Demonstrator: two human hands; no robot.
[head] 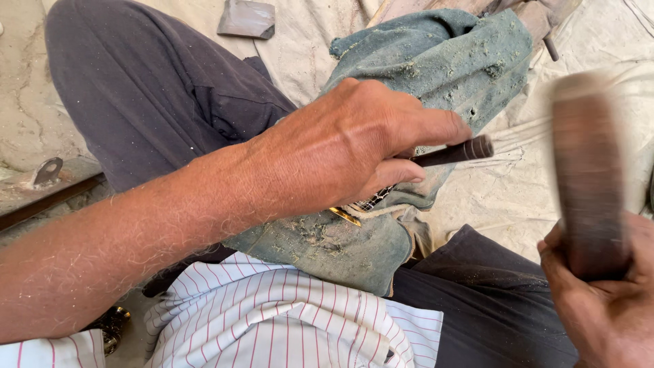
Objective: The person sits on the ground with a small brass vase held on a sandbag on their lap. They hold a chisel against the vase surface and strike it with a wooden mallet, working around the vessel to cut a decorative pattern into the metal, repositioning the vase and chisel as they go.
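A dark chisel (455,152) is gripped in the closed left hand (347,146), its striking end left bare just beyond the fingertips. Its working end is hidden under the palm, where a small piece with a gold edge and a checked pattern (357,208) shows against the grey-green cloth (436,61). That cloth is taken here as the landmark: it is draped over the lap, dusted with wood shavings, and the chisel lies across its middle.

To the right of the cloth, a wooden mallet (587,170) is clasped at its lower end by the right hand (599,307), fingers wrapped shut around it; the mallet is blurred, so it is judged to be mid-swing.

For the blow to land well, the chisel is best kept steady and at one angle, the mallet face brought squarely onto the chisel's end, and the left fingers kept back from that end. Light, even taps are probably called for, since the piece under the palm looks small.

No container can be made out. Beyond the cloth's far edge a flat grey stone (246,18) lies on pale sheeting (518,197).
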